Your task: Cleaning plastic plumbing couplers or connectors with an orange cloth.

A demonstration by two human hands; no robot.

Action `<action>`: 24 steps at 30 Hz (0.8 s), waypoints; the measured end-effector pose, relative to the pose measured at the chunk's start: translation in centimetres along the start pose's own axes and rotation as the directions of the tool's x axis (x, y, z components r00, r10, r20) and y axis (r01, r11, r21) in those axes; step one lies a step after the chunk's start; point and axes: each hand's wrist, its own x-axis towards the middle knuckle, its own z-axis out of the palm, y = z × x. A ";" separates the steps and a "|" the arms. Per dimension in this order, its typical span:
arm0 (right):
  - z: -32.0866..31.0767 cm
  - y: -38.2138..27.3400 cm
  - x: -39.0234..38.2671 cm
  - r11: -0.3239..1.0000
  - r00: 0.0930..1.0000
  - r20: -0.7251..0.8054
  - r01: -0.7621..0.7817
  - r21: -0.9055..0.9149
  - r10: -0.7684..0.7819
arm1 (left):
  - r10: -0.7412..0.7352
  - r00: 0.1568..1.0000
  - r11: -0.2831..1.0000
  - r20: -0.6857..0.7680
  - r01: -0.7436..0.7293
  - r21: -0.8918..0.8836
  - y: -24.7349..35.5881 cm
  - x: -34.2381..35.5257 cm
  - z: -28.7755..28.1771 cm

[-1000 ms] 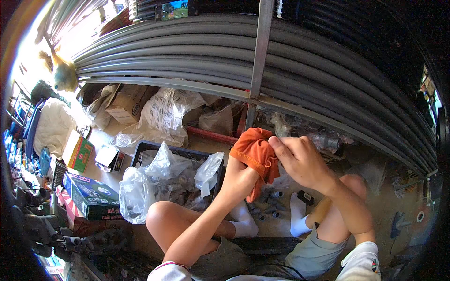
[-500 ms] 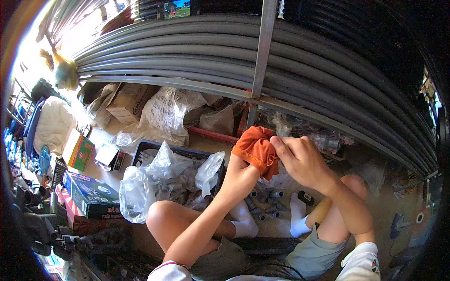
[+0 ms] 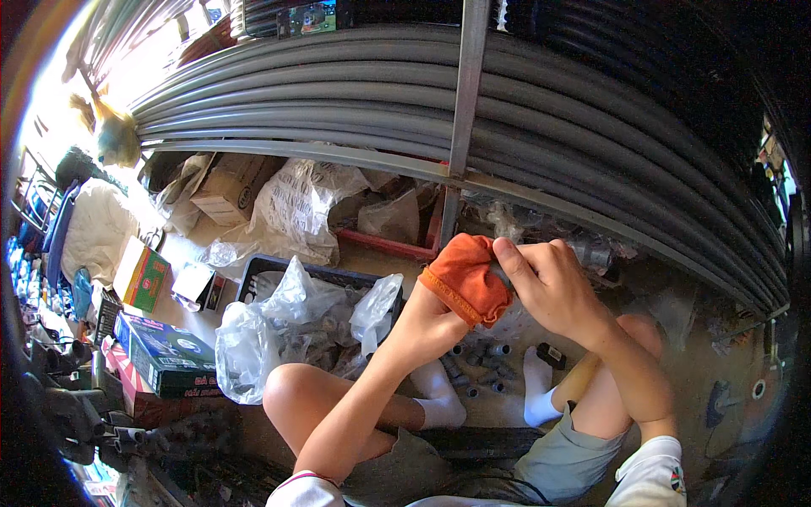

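Left hand (image 3: 431,325) is tucked in the orange cloth (image 3: 463,277), its fingers hidden, grip uncertain; the right hand (image 3: 557,294) clamps a grey piece (image 3: 499,273) against the cloth, above the fittings (image 3: 500,350). Snug cloth and slow, even turns should rub it best.

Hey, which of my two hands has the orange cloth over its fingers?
Your left hand: the orange cloth hides its fingers. Your right hand is uncovered, its bare thumb at the cloth's right side.
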 end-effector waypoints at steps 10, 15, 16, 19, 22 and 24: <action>1.0 0.2 0.0 1.000 0.999 0.054 0.004 -0.027 -0.003 | -0.063 0.990 0.996 -0.123 0.055 -0.066 0.1 0.0 0.4; 1.3 0.5 0.1 0.996 0.999 0.028 -0.012 -0.086 0.015 | -0.086 0.994 0.992 -0.070 0.079 -0.102 0.1 0.2 -0.1; 1.5 0.6 0.2 0.999 0.999 -0.022 0.029 -0.022 -0.030 | -0.033 0.997 0.998 -0.071 0.029 -0.062 -0.4 0.2 -0.3; 2.3 0.6 0.5 0.984 0.964 -0.200 0.178 0.001 -0.174 | -0.126 0.987 0.984 -0.103 0.111 -0.140 -0.4 -0.1 -0.2; 1.7 0.9 0.3 0.932 0.891 -0.274 0.347 -0.104 -0.362 | -0.281 0.958 0.909 -0.055 0.247 -0.335 -1.1 -0.4 0.0; 1.5 1.1 0.3 0.896 0.868 -0.225 0.415 -0.160 -0.442 | -0.282 0.959 0.873 0.015 0.263 -0.410 -1.2 -0.5 0.3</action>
